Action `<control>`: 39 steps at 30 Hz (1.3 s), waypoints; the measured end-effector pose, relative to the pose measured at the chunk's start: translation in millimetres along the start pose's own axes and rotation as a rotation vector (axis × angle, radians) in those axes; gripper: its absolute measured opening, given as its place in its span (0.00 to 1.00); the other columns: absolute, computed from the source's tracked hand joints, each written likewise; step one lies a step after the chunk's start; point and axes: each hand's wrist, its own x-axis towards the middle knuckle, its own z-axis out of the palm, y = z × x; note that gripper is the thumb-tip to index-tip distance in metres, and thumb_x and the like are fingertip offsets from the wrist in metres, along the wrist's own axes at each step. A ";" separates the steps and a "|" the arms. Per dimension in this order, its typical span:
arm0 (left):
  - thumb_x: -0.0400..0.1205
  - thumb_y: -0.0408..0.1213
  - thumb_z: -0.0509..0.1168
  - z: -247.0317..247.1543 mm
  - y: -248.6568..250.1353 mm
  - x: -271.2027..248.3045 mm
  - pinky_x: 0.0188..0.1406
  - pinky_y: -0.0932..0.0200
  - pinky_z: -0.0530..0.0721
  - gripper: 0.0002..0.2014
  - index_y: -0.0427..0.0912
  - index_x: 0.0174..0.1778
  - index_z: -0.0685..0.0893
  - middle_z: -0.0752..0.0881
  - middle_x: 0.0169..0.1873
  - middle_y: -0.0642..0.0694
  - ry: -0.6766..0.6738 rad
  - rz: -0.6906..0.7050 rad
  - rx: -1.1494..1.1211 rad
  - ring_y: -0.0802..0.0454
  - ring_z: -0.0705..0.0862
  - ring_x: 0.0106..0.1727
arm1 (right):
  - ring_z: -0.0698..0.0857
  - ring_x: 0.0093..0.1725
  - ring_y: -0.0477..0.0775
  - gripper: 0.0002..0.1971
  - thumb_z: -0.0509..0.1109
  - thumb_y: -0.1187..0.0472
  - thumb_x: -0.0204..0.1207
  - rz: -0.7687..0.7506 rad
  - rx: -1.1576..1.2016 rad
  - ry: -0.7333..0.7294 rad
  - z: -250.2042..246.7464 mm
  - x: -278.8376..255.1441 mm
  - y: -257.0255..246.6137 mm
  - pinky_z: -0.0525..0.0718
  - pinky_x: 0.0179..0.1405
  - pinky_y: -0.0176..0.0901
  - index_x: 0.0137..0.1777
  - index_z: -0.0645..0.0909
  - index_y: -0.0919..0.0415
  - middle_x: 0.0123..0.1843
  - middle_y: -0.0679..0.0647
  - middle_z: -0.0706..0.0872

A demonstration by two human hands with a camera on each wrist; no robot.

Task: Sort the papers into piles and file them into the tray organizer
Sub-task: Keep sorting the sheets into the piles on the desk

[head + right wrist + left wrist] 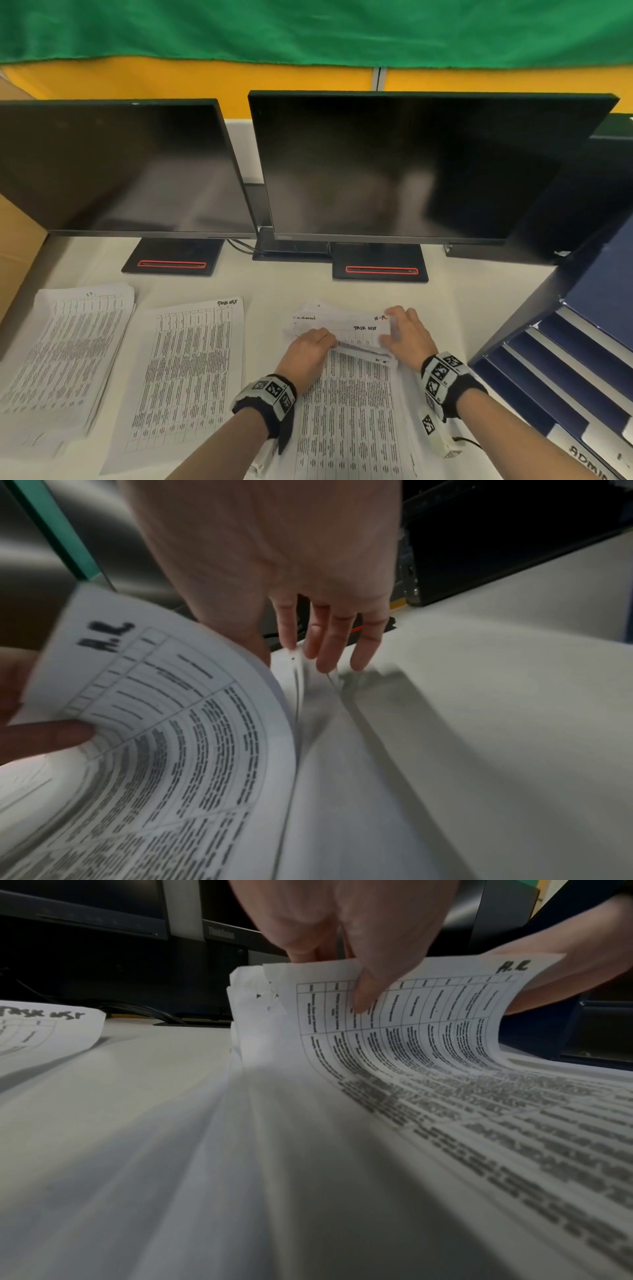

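Near the table's front lies a stack of printed sheets (349,411) with both hands at its far edge. My left hand (325,341) pinches the top sheet (428,1015), thumb (363,993) on its face, and curls its far edge up toward me. That top sheet (171,696) bears a handwritten mark like "H.R". My right hand (402,329) rests its straight fingers (329,647) on the raised far edges of the sheets behind it. Its thumb is hidden behind the curled sheet. The dark blue tray organizer (555,359) stands to the right of the stack.
Two sorted piles lie to the left: a thick one (65,359) and a thin one headed "TASK LIST" (191,377). Two dark monitors (120,164) (411,164) on stands close off the back. A cardboard box (17,233) stands at the far left.
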 end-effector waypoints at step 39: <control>0.81 0.29 0.61 -172.8 -53.3 32.2 0.50 0.50 0.82 0.12 0.43 0.59 0.76 0.85 0.47 0.44 0.217 -0.420 0.170 0.44 0.83 0.48 | 0.75 0.31 0.56 0.21 0.67 0.75 0.72 -0.081 0.559 0.076 29.2 -26.9 29.9 0.74 0.35 0.45 0.35 0.75 0.44 0.38 0.62 0.80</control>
